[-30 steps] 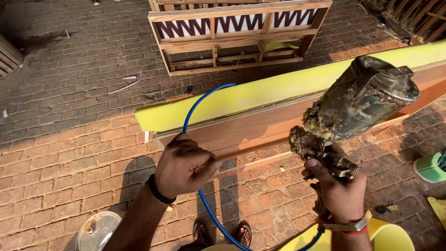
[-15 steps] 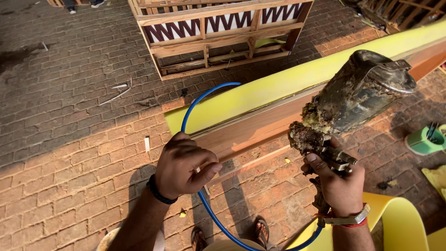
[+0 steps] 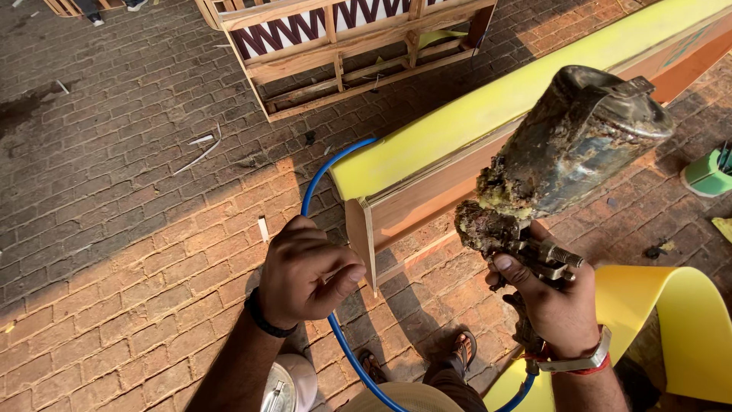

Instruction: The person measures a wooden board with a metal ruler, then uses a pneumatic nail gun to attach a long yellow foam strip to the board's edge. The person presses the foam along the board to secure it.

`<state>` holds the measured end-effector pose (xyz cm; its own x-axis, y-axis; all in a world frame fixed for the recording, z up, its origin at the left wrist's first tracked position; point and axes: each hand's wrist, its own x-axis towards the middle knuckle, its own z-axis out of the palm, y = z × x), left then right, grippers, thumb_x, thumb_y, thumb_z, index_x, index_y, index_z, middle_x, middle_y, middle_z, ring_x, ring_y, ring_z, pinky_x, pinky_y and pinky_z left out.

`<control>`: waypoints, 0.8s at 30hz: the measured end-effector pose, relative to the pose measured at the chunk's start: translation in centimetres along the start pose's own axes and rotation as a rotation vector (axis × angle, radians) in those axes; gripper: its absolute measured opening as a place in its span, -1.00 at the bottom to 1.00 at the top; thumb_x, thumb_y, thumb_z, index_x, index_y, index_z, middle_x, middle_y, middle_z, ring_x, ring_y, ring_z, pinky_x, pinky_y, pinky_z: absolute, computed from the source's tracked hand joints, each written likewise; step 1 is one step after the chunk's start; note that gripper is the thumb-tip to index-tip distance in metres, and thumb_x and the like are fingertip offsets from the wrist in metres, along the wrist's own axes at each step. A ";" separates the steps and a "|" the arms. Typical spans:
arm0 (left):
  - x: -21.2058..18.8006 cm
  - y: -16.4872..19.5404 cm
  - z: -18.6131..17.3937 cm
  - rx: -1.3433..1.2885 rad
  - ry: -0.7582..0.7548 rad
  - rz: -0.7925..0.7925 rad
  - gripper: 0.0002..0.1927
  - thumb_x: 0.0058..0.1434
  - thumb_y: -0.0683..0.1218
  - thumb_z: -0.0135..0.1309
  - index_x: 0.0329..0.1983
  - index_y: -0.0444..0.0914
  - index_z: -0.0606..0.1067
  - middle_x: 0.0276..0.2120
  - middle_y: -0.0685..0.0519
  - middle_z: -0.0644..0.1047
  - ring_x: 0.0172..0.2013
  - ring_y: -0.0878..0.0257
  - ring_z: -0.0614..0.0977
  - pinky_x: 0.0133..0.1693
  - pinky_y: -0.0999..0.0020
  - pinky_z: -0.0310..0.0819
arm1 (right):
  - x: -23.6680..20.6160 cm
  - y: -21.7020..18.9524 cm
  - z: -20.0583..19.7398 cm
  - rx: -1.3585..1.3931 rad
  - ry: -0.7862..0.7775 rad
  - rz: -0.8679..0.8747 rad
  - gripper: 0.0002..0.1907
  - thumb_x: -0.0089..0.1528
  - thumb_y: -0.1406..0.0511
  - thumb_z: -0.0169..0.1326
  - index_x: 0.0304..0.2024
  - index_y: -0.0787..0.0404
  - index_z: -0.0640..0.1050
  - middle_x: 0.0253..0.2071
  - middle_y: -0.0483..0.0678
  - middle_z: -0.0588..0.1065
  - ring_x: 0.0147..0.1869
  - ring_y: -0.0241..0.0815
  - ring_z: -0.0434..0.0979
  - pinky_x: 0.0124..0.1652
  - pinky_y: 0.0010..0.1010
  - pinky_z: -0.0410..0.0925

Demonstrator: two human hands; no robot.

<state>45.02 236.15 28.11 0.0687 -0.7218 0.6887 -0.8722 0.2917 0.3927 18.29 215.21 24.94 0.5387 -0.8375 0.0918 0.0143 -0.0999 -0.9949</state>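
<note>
Spray gun (image 3: 560,164) in right hand (image 3: 553,301) (blue hose (image 3: 320,179) in left hand (image 3: 305,271))

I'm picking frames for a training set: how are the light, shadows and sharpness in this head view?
Head view: hard, warm sunlight; the brick floor is split into a shaded upper band and a lit lower one; the left hand and right hand look sharp; the spray gun looms large, close to the lens; no obvious glare.

The spray gun (image 3: 568,164) at right is dull metal, crusted rough with dried paint. The blue hose (image 3: 320,183) looks smooth plastic. The yellow panel (image 3: 488,107) is matt-painted wood, above a rough brick floor (image 3: 114,229).
</note>
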 end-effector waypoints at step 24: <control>0.7 1.4 2.8 0.067 0.025 -0.039 -0.60 0.41 0.12 0.04 -0.54 -0.07 0.60 -0.76 0.24 0.42 -0.71 0.40 0.32 -0.34 0.36 0.18 | 0.7 -0.2 -1.5 -0.069 -0.119 0.022 -0.25 0.15 0.43 0.23 0.36 0.56 0.30 -0.27 0.17 0.64 -0.27 -0.16 0.68 -0.28 -0.35 0.53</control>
<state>42.47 234.32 27.46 0.1142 -0.7154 0.6893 -0.8989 0.2210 0.3784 17.36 213.86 25.32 0.6343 -0.7707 0.0603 -0.0545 -0.1225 -0.9910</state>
